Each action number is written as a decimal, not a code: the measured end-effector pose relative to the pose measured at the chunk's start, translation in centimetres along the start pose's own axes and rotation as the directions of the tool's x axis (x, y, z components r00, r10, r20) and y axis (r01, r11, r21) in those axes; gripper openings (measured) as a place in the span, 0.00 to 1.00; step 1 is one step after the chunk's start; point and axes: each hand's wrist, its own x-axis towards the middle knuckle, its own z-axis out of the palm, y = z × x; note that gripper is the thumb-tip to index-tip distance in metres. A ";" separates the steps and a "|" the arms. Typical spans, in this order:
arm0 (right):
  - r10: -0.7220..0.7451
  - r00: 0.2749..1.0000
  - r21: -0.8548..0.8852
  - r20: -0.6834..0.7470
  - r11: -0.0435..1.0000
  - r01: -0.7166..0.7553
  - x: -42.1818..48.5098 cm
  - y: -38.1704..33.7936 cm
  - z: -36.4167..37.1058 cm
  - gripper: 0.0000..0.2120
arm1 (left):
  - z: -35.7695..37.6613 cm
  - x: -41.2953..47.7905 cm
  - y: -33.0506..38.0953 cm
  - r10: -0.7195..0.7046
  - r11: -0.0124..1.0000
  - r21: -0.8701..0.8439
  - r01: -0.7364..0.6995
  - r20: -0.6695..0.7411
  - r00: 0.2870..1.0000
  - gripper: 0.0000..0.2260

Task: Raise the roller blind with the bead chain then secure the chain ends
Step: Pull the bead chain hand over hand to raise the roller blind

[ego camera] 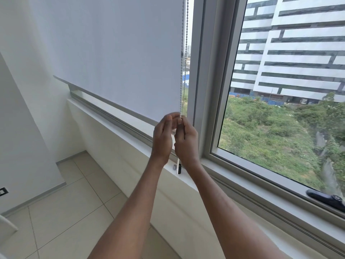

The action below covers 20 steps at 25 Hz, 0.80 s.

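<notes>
A white roller blind (115, 58) covers the left window pane, its grey bottom bar (104, 99) hanging just above the sill. A white bead chain (182, 71) runs down the blind's right edge in two strands. My left hand (162, 137) and my right hand (186, 141) are pressed close together at the chain's lower part, fingers pinched around the beads. The chain's end (177, 166) dangles below my hands beside a small silver piece (174, 167) and a black piece (179, 168), just above the sill.
The white window sill (130, 126) runs diagonally under the blind. A grey window frame post (200, 71) stands right of the chain. A black handle-like object (326, 200) lies on the sill at the far right. Tiled floor (74, 212) lies below left.
</notes>
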 end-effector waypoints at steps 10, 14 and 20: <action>0.037 0.999 0.029 0.003 0.999 -0.037 -2.5 0.1 0.5 0.17 | 4.8 8.4 12.6 0.201 0.969 -0.139 -0.204 -0.037 0.979 0.17; 0.048 0.998 0.010 0.043 0.999 -0.049 -3.0 0.9 0.6 0.15 | 4.9 7.9 11.7 0.204 0.969 -0.127 -0.210 -0.062 0.977 0.17; 0.175 0.972 -0.039 0.155 0.984 -0.171 -5.8 4.7 -0.1 0.15 | 4.1 5.7 7.0 0.128 0.988 -0.077 -0.134 -0.069 0.989 0.15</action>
